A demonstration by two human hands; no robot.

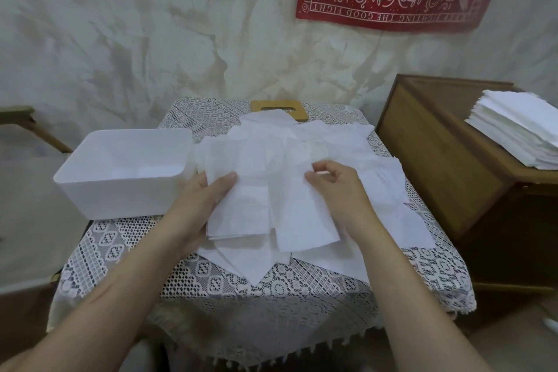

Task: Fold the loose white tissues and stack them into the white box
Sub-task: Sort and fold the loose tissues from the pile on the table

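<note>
Gripping tissues (241, 214) right of white box (114, 199): left hand (202, 199), right hand (338, 187).

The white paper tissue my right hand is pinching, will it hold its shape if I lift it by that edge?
Probably not: the thin white paper tissue creases where the right hand's fingers pinch it, so it should droop. It looks very light and may tear if tugged.
</note>
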